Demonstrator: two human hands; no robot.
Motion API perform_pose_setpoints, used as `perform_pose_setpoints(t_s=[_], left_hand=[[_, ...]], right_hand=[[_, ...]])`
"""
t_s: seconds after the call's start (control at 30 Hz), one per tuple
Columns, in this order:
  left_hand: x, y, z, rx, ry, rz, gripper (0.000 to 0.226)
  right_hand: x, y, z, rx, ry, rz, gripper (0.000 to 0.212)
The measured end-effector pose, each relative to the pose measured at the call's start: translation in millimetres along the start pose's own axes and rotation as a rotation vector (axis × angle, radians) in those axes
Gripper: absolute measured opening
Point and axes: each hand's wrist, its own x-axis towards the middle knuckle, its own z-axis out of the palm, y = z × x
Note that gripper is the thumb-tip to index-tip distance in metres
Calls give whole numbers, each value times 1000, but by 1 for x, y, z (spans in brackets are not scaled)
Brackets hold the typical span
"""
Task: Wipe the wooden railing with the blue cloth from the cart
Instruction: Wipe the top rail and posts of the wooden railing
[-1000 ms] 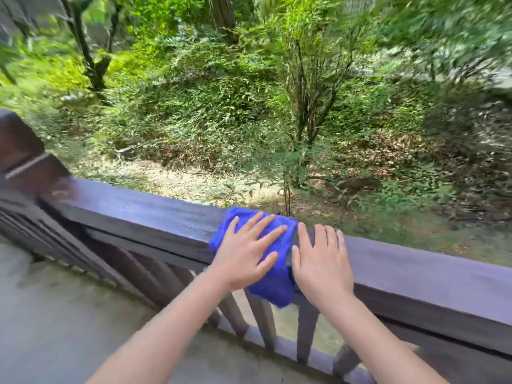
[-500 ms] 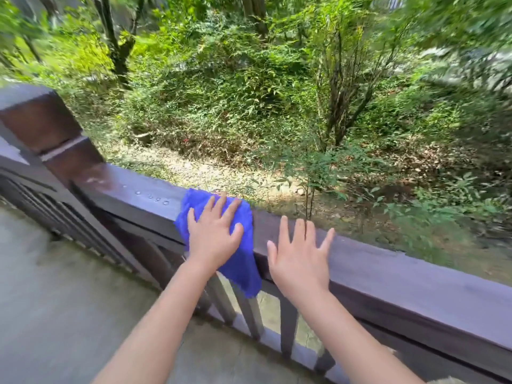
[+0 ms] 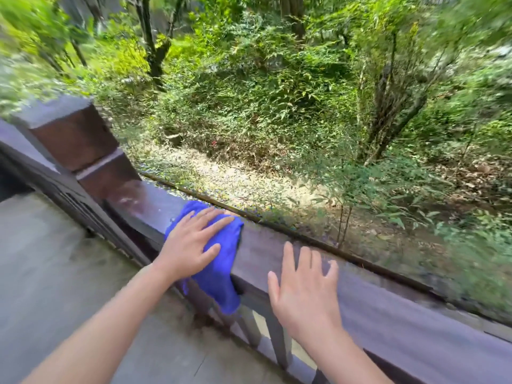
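The dark brown wooden railing (image 3: pixel 374 303) runs from the left post down to the lower right. A blue cloth (image 3: pixel 221 275) is draped over its top, with one end hanging down the near side. My left hand (image 3: pixel 191 245) lies flat on the cloth with fingers spread, pressing it onto the rail. My right hand (image 3: pixel 304 286) rests flat on the bare rail top, a hand's width to the right of the cloth, fingers apart and holding nothing. The cart is out of view.
A thick square post (image 3: pixel 80 142) stands at the railing's left end, just left of the cloth. Balusters (image 3: pixel 279 345) run below the rail. A grey concrete floor (image 3: pixel 55 286) lies on my side. Beyond the rail the ground drops to leaf litter, shrubs and trees (image 3: pixel 388 106).
My left hand has slid the cloth leftward along the rail toward the post. My right hand has followed along the rail, and the gap between the hands has widened.
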Motion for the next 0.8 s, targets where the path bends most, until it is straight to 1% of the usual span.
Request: perform_pose_setpoints(t_s=[0.1,0.23,0.3,0.37,0.47,0.53,0.7,0.8], left_hand=[[5,-31,-6,-4,16,-73,70],[5,-24,9,-32,85,-200,72],[4,-18,16,-49,86,-170,68],[2,-21,20,-37,44,-63,65],[5,-45,16,-40,16,89,61],[7,-70,11,-46,15,134,60],[15,-149,3,-12,-7,78,62],[21,-186,0,12,3,-8,65]], right_hand=[[13,-21,1,-10,-3,-24,60],[25,-44,6,-32,32,-12,60],[33,-59,9,-40,51,5,58],[41,-75,11,-46,65,32,55],[52,-95,17,-56,87,78,52],[58,-108,22,-64,94,114,51],[77,-142,31,-45,77,173,55],[90,-161,38,-37,54,175,47]])
